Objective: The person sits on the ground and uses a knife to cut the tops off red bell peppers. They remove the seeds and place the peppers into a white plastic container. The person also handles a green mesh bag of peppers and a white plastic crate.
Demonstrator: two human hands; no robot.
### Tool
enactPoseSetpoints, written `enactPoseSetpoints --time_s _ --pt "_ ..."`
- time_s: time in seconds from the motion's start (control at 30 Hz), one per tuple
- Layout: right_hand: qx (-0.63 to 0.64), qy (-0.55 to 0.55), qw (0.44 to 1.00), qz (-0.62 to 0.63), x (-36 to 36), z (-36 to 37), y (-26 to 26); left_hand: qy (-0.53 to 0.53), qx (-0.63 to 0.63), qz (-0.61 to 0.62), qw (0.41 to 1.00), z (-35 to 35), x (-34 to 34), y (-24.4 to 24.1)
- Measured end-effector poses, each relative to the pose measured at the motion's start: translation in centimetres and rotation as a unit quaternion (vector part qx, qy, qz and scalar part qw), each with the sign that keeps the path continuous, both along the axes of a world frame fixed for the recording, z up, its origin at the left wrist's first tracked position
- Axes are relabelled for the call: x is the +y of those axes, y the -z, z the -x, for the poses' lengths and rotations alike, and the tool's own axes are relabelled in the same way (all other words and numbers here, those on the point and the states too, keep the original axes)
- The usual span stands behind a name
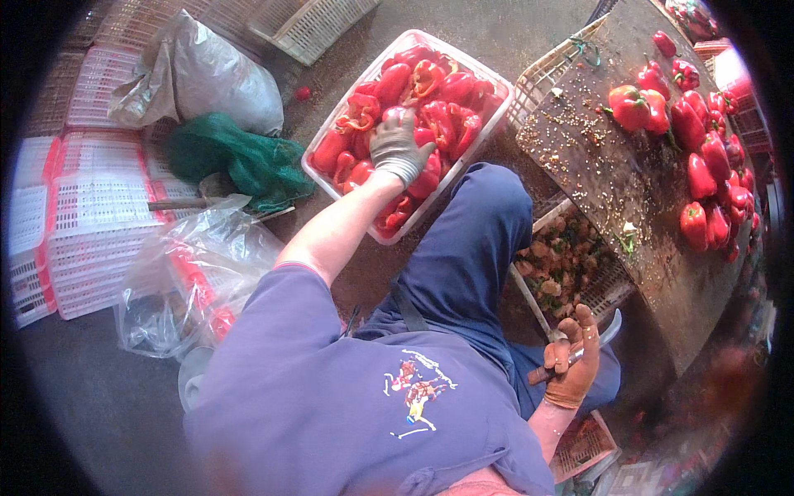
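Observation:
My left hand [400, 149], in a grey work glove, lies over the red bell peppers [443, 124] that fill a white plastic crate [406, 239]. Its thumb stands out from the fingers; what lies under the palm is hidden. Several peppers in the crate look cut open. My right hand [570, 366], in a soiled orange-brown glove, holds a knife [611, 328] with a curved blade, its handle across the palm. That hand is above my right leg, beside a crate of pepper cores [558, 266]. Whole red peppers [713, 155] lie along the far side of a wooden board [595, 161] on my right.
Pepper seeds are scattered over the board, whose edge overhangs the core crate. To the left are stacked plastic crates [93, 229], a filled white sack [211, 74], green netting [248, 161] and a clear plastic bag [155, 304]. Another crate [586, 446] sits low by my right forearm.

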State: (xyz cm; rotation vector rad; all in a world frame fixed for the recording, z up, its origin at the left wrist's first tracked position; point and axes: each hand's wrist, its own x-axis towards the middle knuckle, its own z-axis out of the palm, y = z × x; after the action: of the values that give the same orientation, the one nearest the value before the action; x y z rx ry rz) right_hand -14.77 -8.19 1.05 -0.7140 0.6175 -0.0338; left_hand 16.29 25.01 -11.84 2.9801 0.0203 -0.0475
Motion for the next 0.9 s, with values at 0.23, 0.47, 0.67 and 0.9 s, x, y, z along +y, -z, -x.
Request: enactPoseSetpoints --time_s 0.23,0.47,0.67,0.9 --pt "0.090 -0.016 0.995 0.036 0.4 -4.3 0.1 0.222 -0.058 0.013 0.973 1.1 -1.1 5.2" --pt "0.185 -0.019 0.978 0.098 -0.2 -12.5 0.3 0.253 -0.012 -0.022 0.967 0.0 -0.3 10.9" --pt "-0.023 0.007 0.996 0.087 -2.2 -17.8 -6.0 0.283 -0.037 -0.056 0.957 -1.4 -0.9 12.4" --pt "0.106 0.004 0.991 0.079 -4.5 -6.0 -0.4 0.347 -0.077 -0.034 0.934 -2.6 4.2 11.0"
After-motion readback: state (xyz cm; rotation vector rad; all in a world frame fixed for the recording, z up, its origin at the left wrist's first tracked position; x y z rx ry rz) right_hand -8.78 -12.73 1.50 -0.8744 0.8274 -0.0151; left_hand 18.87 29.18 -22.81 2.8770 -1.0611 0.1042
